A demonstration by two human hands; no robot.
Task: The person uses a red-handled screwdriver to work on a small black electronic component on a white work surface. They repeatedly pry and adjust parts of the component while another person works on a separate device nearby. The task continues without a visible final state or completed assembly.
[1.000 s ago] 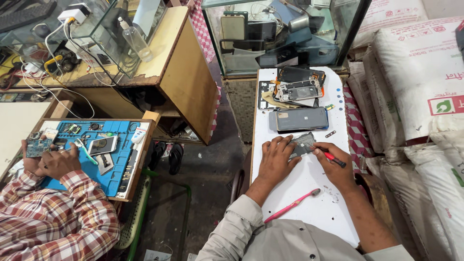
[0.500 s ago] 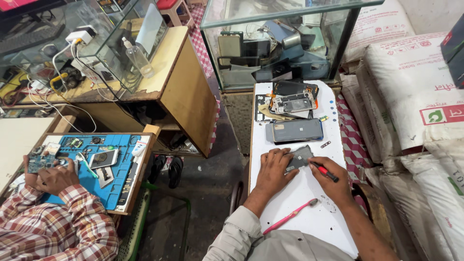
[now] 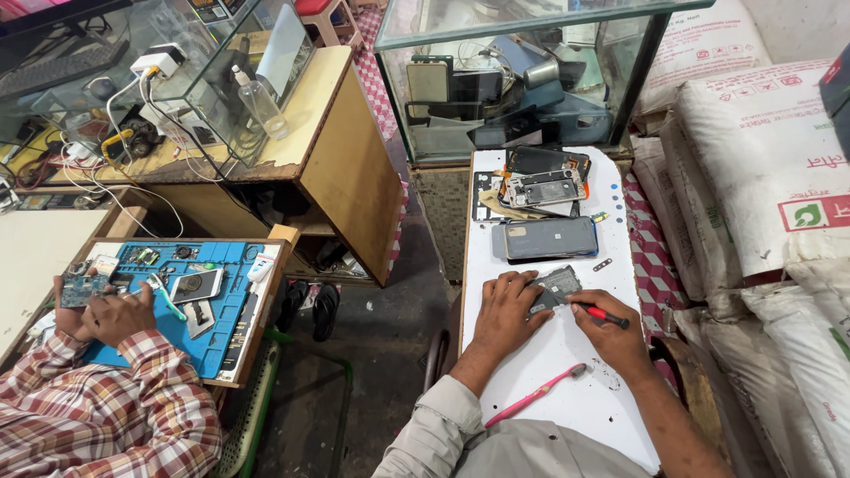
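My left hand (image 3: 507,312) presses down on a small dark grey phone part (image 3: 558,285) lying on the white table (image 3: 567,407). My right hand (image 3: 613,338) grips a red-handled screwdriver (image 3: 606,313) whose tip points at that part. A grey phone (image 3: 549,239) lies face down just beyond the hands. Farther back sits a pile of opened phones (image 3: 543,183) and parts. A pink toothbrush (image 3: 537,395) lies close to my body.
A glass case (image 3: 522,80) full of devices stands behind the table. White sacks (image 3: 761,177) are stacked on the right. At left, another person in a plaid shirt (image 3: 97,416) handles a circuit board over a blue mat (image 3: 195,301). A wooden desk (image 3: 345,168) stands between.
The view has shifted slightly, and my hands stay on the phone part with the screwdriver. The other person's hands moved a little on the blue mat.
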